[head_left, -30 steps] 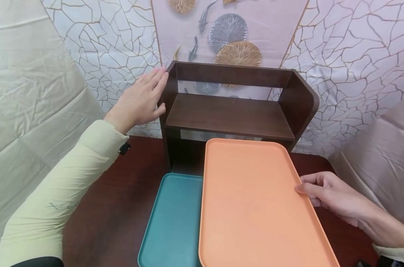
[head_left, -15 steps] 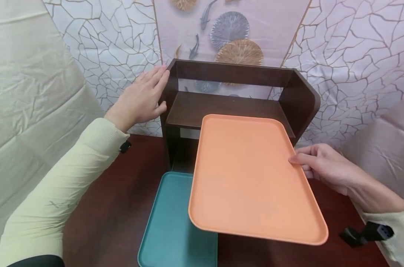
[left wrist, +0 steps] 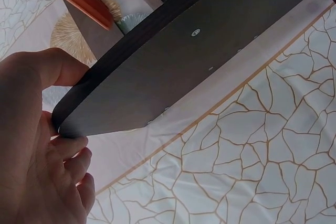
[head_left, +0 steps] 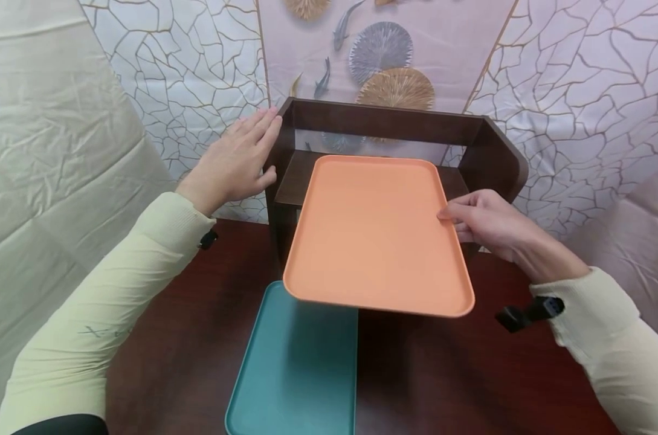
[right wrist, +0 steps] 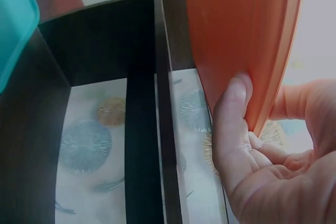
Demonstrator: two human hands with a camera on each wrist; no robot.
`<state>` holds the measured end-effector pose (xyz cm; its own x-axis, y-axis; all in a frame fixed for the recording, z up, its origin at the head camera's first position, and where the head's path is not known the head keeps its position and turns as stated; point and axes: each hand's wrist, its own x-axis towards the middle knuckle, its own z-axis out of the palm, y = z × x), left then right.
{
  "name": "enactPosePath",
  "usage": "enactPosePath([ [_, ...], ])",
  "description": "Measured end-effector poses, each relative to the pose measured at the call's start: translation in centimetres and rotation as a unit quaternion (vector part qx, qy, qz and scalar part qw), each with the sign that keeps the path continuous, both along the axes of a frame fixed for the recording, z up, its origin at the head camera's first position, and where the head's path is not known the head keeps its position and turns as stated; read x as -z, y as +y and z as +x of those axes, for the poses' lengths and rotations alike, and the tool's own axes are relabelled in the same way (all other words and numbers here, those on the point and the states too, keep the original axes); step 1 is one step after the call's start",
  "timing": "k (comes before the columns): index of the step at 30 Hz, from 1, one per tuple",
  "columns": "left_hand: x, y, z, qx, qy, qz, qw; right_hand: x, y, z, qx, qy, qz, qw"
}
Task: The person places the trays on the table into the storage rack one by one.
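My right hand (head_left: 492, 226) pinches the right rim of an orange rectangular tray (head_left: 377, 235), thumb on top and fingers beneath. Raised off the table, the tray covers much of the dark brown two-tier shelf (head_left: 383, 112), its far edge before the upper tier. In the right wrist view the tray (right wrist: 236, 30) is seen from beneath, beside the shelf board (right wrist: 169, 145). My left hand (head_left: 231, 160) holds the shelf's left side panel; in the left wrist view thumb and fingers lie around the corner of that panel (left wrist: 157, 72).
A teal tray (head_left: 301, 374) lies on the dark red-brown table (head_left: 426, 374), in front of the shelf's left half. Patterned cloth (head_left: 590, 90) hangs behind the shelf. Pale cloth (head_left: 46, 151) drapes at the left, and more at the right.
My right hand has lifted the orange tray from low over the table, moving it forward and left to the upper tier's front. The left hand keeps its place on the side panel.
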<state>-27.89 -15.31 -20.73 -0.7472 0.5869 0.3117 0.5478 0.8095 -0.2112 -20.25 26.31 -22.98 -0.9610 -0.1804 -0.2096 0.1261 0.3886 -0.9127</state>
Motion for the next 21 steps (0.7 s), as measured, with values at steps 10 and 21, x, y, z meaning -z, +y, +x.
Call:
enactPosePath([
  [10, -0.1, 0.2, 0.0, -0.008, -0.005, -0.007, 0.9999, -0.1, -1.9, -3.9, 0.008, -0.001, 0.003, 1.000],
  [21, 0.0, 0.1, 0.0, -0.001, 0.000, 0.005, 1.0000, 0.6, -4.2, -7.1, 0.024, 0.016, -0.014, 0.999],
])
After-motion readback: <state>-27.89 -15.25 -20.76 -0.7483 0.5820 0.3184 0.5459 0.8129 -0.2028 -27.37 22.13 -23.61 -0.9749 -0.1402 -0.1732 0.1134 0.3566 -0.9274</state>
